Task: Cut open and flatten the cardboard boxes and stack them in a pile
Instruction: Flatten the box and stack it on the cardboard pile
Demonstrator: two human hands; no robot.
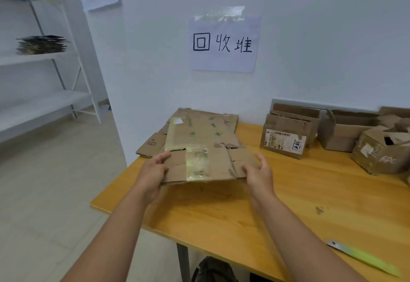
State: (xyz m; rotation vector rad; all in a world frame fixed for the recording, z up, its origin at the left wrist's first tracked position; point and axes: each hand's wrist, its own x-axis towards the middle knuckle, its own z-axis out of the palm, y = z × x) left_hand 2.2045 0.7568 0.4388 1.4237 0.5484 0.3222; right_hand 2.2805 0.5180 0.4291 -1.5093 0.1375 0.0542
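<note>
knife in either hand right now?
No. The knife lies on the table near its front right edge, while the left hand and right hand hold the flattened box.

Flattened box coming onto the pile!
It's lying flat, taped, its far end resting on the flattened pile at the table's back-left corner; three unflattened boxes are sitting well apart, right.
</note>
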